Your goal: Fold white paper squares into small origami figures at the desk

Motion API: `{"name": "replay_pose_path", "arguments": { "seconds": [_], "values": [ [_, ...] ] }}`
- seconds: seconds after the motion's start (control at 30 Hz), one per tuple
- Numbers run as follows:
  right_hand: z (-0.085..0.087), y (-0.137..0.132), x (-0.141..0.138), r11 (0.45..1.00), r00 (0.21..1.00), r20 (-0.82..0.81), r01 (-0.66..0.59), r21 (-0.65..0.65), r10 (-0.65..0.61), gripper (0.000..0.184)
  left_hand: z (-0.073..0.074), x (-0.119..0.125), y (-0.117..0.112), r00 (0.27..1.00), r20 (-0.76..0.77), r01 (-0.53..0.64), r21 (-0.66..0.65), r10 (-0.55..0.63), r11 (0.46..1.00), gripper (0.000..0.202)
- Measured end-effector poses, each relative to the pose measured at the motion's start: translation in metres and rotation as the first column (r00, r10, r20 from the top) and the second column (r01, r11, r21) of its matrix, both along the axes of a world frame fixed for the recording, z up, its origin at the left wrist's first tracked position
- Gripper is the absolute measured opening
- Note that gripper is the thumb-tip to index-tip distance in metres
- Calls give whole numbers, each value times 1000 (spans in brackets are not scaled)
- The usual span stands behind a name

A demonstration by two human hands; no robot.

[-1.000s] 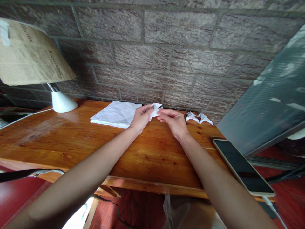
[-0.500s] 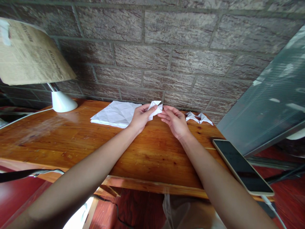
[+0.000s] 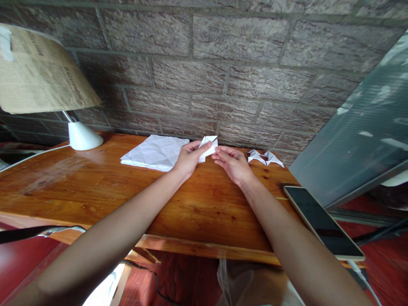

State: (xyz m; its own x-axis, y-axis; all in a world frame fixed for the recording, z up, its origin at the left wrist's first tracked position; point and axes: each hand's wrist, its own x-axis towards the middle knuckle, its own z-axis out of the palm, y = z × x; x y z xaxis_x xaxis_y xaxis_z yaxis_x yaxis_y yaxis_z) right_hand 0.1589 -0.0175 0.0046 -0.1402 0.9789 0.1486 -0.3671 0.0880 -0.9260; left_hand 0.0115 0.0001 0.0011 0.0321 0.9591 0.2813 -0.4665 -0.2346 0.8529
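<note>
A small piece of folded white paper (image 3: 208, 145) is held up over the back of the wooden desk. My left hand (image 3: 188, 159) grips it from the left, thumb across its front face. From the right, my right hand (image 3: 234, 163) pinches the paper's right edge between thumb and fingertips. Left of my hands lies a stack of creased white paper sheets (image 3: 151, 151), partly behind my left hand. Just right of my right hand sit two folded white paper pieces (image 3: 265, 157) with pointed corners.
A lamp with a newsprint shade (image 3: 47, 72) and white base (image 3: 83, 136) stands at the left. A phone (image 3: 323, 223) with a cable lies on the desk's (image 3: 204, 212) right edge. A brick-patterned wall (image 3: 191, 76) rises behind, and a translucent panel (image 3: 357, 119) leans at the right.
My right hand has moved slightly left and its fingertips now pinch the folded paper's edge. The gap between the paper's upper flaps looks narrower.
</note>
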Motion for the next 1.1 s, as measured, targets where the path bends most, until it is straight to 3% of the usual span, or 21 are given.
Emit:
{"name": "replay_pose_path", "arguments": {
  "seconds": [0.17, 0.27, 0.5, 0.77, 0.97, 1.1],
  "values": [
    [-3, 3, -1, 991, 992, -98, -86, -106, 75, 37, 4, 4, -3, 997, 70, 36, -72, -31, 997, 41],
    [-3, 2, -3, 991, 997, -57, -52, -122, 45, 35, 1, 2, 1, 1000, 20, -11, -29, 12, 1000, 42],
    [1, -3, -5, 997, 997, 46, 70, -10, -70, 36, -6, -3, 6, 982, -149, -99, 119, 116, 988, 33],
    [3, -4, -6, 999, 999, 42, -19, 36, 17, 36, -5, 0, 6, 999, -13, -43, 23, 44, 999, 41],
    [-2, -2, -10, 990, 983, 157, 75, 123, -94, 38, -2, -4, 6, 974, -91, -205, 38, 208, 978, 32],
    [-4, 0, -9, 981, 971, 204, 88, 173, -124, 38, 1, -7, 6, 981, -100, -165, 23, 167, 986, 32]
  ]
}}
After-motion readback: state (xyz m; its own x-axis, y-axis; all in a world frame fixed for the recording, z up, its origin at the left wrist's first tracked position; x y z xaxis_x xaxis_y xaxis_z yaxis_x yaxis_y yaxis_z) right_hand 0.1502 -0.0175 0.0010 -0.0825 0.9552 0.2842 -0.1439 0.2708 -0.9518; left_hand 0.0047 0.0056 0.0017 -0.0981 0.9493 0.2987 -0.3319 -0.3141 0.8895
